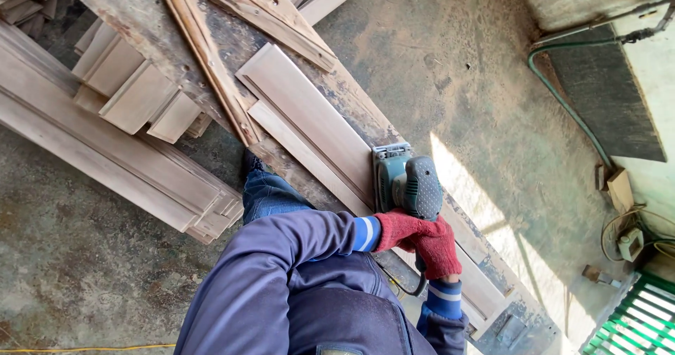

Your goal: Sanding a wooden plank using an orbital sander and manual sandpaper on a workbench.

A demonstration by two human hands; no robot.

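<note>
Both hands in red knitted gloves are pressed together at the rear of a green electric sander (406, 185): the left hand (398, 230) and the right hand (440, 248) overlap, clamped on its dark textured grip. The sander sits flat on a long pale wooden board (309, 119) lying along a rough, paint-flecked workbench (140, 7). Stacked grooved mouldings (105, 151) lean to one side on the dusty concrete floor (436, 60). A green hose (562, 98) curves along the wall.
</note>
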